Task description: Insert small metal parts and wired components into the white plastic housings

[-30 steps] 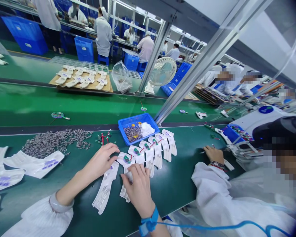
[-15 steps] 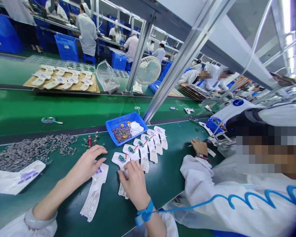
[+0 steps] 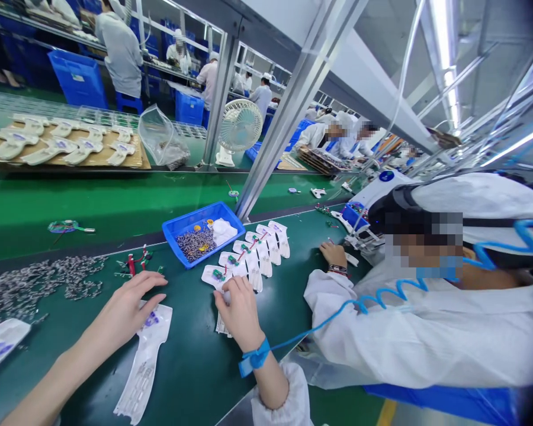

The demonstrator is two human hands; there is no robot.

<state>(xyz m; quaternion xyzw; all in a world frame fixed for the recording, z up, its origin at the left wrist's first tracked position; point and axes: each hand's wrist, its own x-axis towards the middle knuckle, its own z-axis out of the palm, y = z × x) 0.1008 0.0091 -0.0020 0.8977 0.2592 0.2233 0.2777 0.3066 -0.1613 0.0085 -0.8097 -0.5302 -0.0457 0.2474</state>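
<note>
My left hand [image 3: 127, 305], fingers spread and thumb apart, hovers over the top of a single white shell [image 3: 148, 349] with purple marks. A small cluster of red and green parts [image 3: 133, 264] lies just beyond its fingertips. To the right, my right hand [image 3: 242, 313] wears a blue wrist strap and has its thumb and fingers around the nearest white shell [image 3: 213, 274] of a slanted row. Its palm side hides part of that shell. Small green boards with red wires [image 3: 233, 260] sit on several shells in the row.
Behind the row stands a blue tray [image 3: 173, 236] of small metal parts. A pile of such parts [image 3: 39, 284] lies at left, near another shell [image 3: 2, 343]. A co-worker's hand [image 3: 334, 254] is at right, with a blue coiled cord nearby. Metal posts [image 3: 284, 112] rise behind.
The view has turned right, so the bench things appear further left. My left hand remains over the single shell, and my right hand stays at the near end of the row.
</note>
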